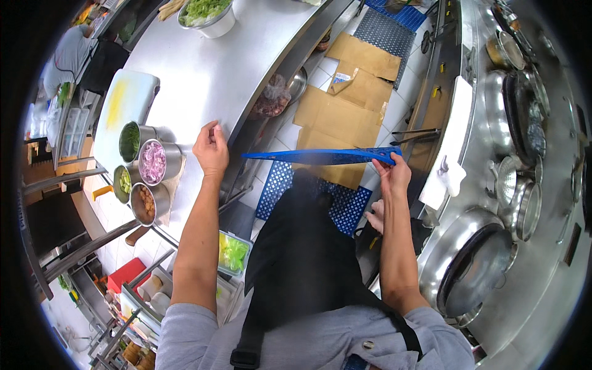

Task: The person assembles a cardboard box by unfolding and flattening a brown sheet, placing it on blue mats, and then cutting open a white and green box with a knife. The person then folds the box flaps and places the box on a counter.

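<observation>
My right hand (392, 175) grips the right end of a thin, flat blue board (320, 157). The board is seen almost edge-on and stretches leftward across the aisle in front of my black apron (302, 246); its broad face is mostly hidden. My left hand (211, 150) is above the steel counter's edge, apart from the board's left end. Its fingers are curled in, with nothing visible in them. To its left stand several steel containers, one with chopped purple onion (155, 161), one with brown pieces (143, 203) and others with green vegetables (129, 142).
A white cutting board (126, 111) and a bowl of greens (208, 18) sit on the left counter (191, 74). Flattened cardboard (339, 117) and blue mats (351, 206) cover parts of the floor. Woks (475, 268) and pans line the right-hand stove. A person (68, 58) is at far left.
</observation>
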`<state>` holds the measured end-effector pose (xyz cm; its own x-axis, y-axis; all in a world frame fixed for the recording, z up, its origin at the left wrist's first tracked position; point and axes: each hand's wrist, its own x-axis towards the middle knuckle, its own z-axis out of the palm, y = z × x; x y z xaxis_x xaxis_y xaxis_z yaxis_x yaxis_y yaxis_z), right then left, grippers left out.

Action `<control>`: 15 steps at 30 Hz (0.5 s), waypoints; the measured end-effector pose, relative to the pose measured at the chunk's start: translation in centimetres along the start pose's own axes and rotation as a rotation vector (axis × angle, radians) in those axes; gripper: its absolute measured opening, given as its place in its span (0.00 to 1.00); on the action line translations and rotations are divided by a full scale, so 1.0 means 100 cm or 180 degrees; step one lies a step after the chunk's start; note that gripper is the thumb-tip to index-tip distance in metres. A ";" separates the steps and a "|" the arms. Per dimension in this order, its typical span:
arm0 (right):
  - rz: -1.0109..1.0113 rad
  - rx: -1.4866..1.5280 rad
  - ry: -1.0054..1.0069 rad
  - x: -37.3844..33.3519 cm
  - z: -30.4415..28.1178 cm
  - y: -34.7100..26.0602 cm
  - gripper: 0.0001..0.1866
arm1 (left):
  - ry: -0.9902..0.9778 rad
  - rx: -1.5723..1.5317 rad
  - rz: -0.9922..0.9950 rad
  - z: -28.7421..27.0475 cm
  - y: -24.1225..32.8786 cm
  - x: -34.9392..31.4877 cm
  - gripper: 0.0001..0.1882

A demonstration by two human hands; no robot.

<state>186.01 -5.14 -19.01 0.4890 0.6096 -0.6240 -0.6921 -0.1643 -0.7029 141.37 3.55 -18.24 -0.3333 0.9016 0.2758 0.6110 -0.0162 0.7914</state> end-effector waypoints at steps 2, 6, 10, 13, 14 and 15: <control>-0.0030 0.0046 -0.0061 0.001 0.000 -0.003 0.06 | 0.0057 0.0124 0.0138 -0.001 0.000 -0.002 0.10; -0.0174 0.0164 -0.0265 0.008 0.020 -0.015 0.07 | 0.0014 0.0286 0.0148 -0.002 0.001 0.001 0.10; -0.0413 0.0205 -0.0615 0.042 0.043 -0.034 0.07 | 0.0032 0.0267 0.0223 0.000 0.007 0.005 0.10; -0.0564 0.0240 -0.0988 0.069 0.047 -0.046 0.06 | -0.0013 0.0233 0.0239 0.001 0.004 0.002 0.10; -0.0600 0.0243 -0.0967 0.074 0.045 -0.047 0.06 | -0.0029 0.0236 0.0218 0.001 0.003 0.004 0.10; -0.0625 0.0213 -0.0936 0.080 0.043 -0.048 0.07 | -0.0051 0.0236 0.0161 0.002 0.002 0.003 0.10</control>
<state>190.95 3.85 -19.16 0.4491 0.8231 -0.3475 -0.6381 0.0233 -0.7696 141.54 3.92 -18.06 -0.2895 0.9072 0.3052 0.6785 -0.0304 0.7340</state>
